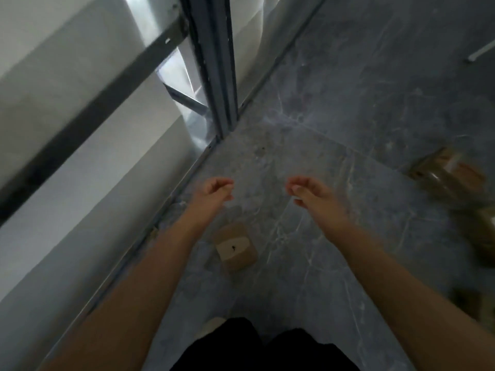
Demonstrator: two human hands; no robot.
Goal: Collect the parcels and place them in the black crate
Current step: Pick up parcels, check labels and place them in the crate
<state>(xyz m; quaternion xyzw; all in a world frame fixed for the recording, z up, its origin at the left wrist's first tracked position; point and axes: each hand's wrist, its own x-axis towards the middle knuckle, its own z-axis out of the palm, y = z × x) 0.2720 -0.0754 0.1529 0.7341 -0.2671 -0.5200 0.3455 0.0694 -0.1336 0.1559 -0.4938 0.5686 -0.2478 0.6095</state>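
Head view. Two hands, held apart and both empty: the left hand (214, 192) and right hand (310, 194) reach forward above the floor (348, 103), fingers loosely curled around nothing. One parcel (235, 249) is in clear sight. It is small and brown with a pale label, and lies on the floor between the forearms, nearer the left, touching neither hand. At the right edge are blurred brown boxes (447, 172), two or three, count uncertain, partly cut off. One grey post (217, 62) stands at the floor's edge.
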